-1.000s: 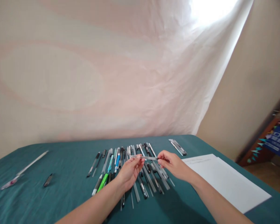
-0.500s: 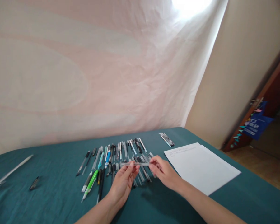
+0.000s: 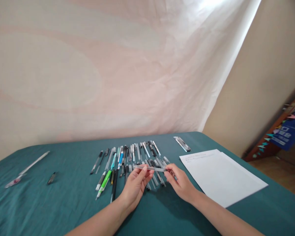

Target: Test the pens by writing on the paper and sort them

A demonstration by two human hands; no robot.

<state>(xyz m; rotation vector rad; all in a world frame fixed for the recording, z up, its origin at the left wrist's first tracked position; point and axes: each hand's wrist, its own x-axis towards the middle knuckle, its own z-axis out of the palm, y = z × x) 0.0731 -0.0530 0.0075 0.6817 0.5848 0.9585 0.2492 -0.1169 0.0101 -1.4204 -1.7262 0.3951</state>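
Between my two hands a clear pen lies nearly level above the table. My left hand pinches its left part between thumb and fingers. At the other end, my right hand is closed on the pen's darker tip; its fingertips hide the detail there. Behind and below my hands, many pens lie side by side in rough rows on the green cloth, among them a bright green pen, a blue and white pen and a black pen.
White paper sheets with some handwriting lie at the right. A small bundle of pens rests at the back right. On the left are a long white pen and a short dark cap. A pale cloth hangs behind the table.
The view has shifted, so the table's things appear slightly higher and further right. Both hands keep hold of the clear pen, which now tilts slightly down to the right.
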